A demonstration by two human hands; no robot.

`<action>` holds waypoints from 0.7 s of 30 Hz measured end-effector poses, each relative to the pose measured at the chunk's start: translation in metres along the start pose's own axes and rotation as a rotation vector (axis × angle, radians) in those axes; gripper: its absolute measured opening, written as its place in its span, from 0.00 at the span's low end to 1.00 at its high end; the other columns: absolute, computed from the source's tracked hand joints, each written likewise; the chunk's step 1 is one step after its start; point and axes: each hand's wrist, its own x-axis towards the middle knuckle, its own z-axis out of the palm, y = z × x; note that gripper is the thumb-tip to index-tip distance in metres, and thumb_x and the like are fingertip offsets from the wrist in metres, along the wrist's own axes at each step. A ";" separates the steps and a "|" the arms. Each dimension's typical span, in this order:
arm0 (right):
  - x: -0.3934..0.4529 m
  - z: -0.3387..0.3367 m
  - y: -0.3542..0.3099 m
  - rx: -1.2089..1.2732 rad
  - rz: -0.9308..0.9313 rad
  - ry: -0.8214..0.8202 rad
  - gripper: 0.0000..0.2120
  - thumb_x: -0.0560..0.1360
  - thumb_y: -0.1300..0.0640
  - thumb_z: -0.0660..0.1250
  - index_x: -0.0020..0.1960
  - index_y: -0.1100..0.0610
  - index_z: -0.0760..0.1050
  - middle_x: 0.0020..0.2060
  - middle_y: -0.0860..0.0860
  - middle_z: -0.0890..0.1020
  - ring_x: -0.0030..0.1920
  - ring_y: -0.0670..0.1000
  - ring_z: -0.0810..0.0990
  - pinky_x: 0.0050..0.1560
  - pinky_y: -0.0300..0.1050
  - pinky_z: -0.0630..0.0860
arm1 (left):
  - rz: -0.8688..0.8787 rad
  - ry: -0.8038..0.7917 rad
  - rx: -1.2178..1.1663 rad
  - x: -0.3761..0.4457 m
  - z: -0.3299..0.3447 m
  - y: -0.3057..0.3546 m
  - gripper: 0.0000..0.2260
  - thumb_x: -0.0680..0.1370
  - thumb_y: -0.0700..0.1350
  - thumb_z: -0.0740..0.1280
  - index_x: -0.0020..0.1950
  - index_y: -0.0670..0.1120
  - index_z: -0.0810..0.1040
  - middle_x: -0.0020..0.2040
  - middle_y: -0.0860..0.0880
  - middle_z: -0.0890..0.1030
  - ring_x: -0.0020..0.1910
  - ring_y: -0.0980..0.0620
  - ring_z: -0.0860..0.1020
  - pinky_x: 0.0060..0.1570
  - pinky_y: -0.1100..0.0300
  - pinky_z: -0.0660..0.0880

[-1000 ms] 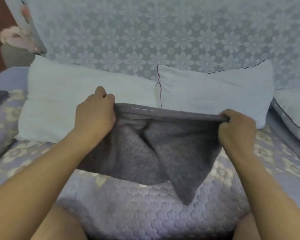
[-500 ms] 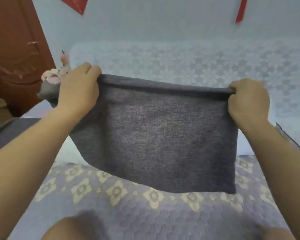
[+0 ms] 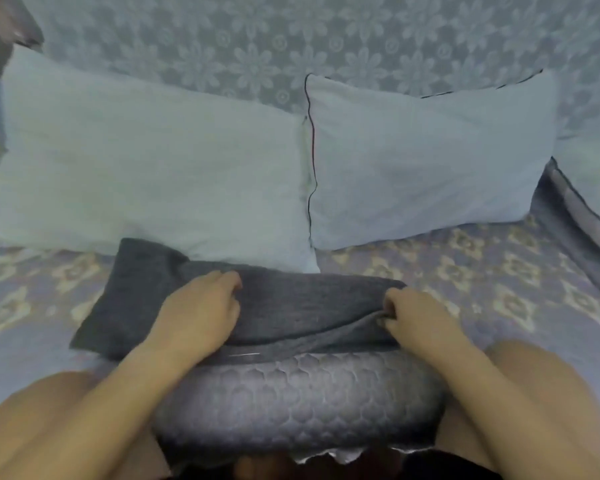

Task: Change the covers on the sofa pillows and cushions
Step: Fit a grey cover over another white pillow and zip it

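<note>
currently both grips pinch grey cover (image 3: 291, 313) near edge: left hand (image 3: 201, 313), right hand (image 3: 420, 320); bare pillows (image 3: 153, 168) just behind.

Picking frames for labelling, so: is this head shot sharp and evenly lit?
Head view: dim, bluish, soft throughout; the grey cover and both hands, left and right, are mildly blurred; wide-angle bending bulges the quilted sofa edge; no glare.
</note>
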 end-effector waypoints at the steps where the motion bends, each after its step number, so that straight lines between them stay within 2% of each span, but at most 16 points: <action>1: 0.001 -0.004 0.001 0.042 0.068 0.021 0.13 0.77 0.46 0.68 0.42 0.51 0.68 0.39 0.48 0.74 0.39 0.51 0.73 0.38 0.49 0.70 | 0.052 0.114 -0.227 0.002 0.000 0.024 0.08 0.80 0.45 0.63 0.57 0.53 0.78 0.52 0.55 0.80 0.50 0.54 0.78 0.50 0.54 0.76; 3: 0.001 -0.009 -0.003 0.207 0.071 0.122 0.13 0.76 0.45 0.70 0.41 0.49 0.69 0.36 0.47 0.76 0.37 0.47 0.74 0.36 0.46 0.70 | 0.108 0.095 -0.625 0.004 0.005 0.068 0.09 0.80 0.44 0.67 0.59 0.54 0.80 0.51 0.58 0.80 0.48 0.60 0.78 0.50 0.65 0.74; 5: -0.002 -0.012 -0.013 0.472 -0.061 0.228 0.08 0.75 0.53 0.74 0.44 0.46 0.74 0.38 0.44 0.79 0.40 0.42 0.77 0.39 0.37 0.72 | 0.046 -0.002 -0.911 0.007 0.019 0.100 0.13 0.80 0.44 0.70 0.64 0.55 0.78 0.54 0.59 0.80 0.53 0.61 0.78 0.52 0.70 0.73; 7: -0.010 -0.020 -0.029 0.781 -0.184 0.186 0.16 0.71 0.64 0.74 0.51 0.46 0.78 0.43 0.43 0.82 0.48 0.41 0.80 0.47 0.32 0.73 | -0.032 -0.099 -1.082 0.012 0.029 0.115 0.17 0.80 0.46 0.71 0.68 0.57 0.76 0.57 0.60 0.80 0.55 0.63 0.78 0.55 0.70 0.74; 9: -0.016 -0.022 -0.038 0.947 -0.257 0.113 0.24 0.70 0.71 0.72 0.58 0.47 0.78 0.45 0.45 0.82 0.50 0.43 0.81 0.52 0.32 0.73 | -0.039 -0.161 -1.144 0.015 0.034 0.118 0.15 0.79 0.45 0.72 0.63 0.58 0.79 0.52 0.59 0.83 0.51 0.62 0.80 0.53 0.70 0.74; 11: -0.017 -0.021 -0.040 0.992 -0.278 0.078 0.28 0.70 0.70 0.73 0.62 0.45 0.76 0.48 0.44 0.82 0.52 0.44 0.80 0.55 0.32 0.73 | -0.033 -0.104 -1.124 0.013 0.033 0.115 0.10 0.78 0.41 0.73 0.53 0.57 0.83 0.44 0.57 0.83 0.44 0.60 0.80 0.47 0.71 0.73; 13: -0.012 -0.020 -0.039 0.987 -0.245 0.073 0.27 0.71 0.66 0.75 0.63 0.43 0.75 0.49 0.42 0.82 0.53 0.42 0.80 0.55 0.31 0.72 | -0.076 0.016 -1.131 0.011 0.031 0.110 0.08 0.77 0.38 0.73 0.47 0.53 0.84 0.39 0.53 0.83 0.38 0.58 0.80 0.43 0.69 0.73; 15: -0.002 -0.018 -0.040 0.961 -0.187 0.075 0.22 0.72 0.60 0.76 0.61 0.44 0.76 0.48 0.40 0.83 0.51 0.40 0.81 0.53 0.31 0.72 | -0.129 0.071 -1.199 0.010 0.028 0.104 0.07 0.77 0.36 0.73 0.46 0.49 0.84 0.35 0.48 0.83 0.34 0.56 0.81 0.40 0.69 0.74; 17: 0.007 -0.018 -0.044 0.962 -0.148 0.085 0.18 0.73 0.59 0.75 0.59 0.45 0.77 0.48 0.40 0.85 0.52 0.39 0.81 0.54 0.34 0.75 | -0.149 0.085 -1.207 0.008 0.027 0.097 0.07 0.77 0.36 0.73 0.45 0.49 0.84 0.36 0.49 0.83 0.35 0.56 0.81 0.41 0.68 0.75; 19: 0.012 -0.016 -0.044 1.052 -0.136 0.100 0.18 0.74 0.62 0.74 0.61 0.48 0.78 0.50 0.42 0.85 0.53 0.42 0.83 0.56 0.40 0.78 | -0.146 0.094 -1.182 0.007 0.030 0.093 0.08 0.77 0.37 0.74 0.46 0.51 0.84 0.40 0.54 0.83 0.40 0.58 0.81 0.44 0.66 0.76; 21: 0.009 -0.017 -0.046 1.178 -0.156 0.102 0.16 0.75 0.66 0.72 0.60 0.53 0.79 0.50 0.46 0.86 0.54 0.46 0.84 0.57 0.43 0.80 | -0.166 0.026 -1.283 0.007 0.033 0.095 0.06 0.79 0.42 0.72 0.51 0.53 0.83 0.44 0.56 0.84 0.45 0.58 0.82 0.49 0.63 0.77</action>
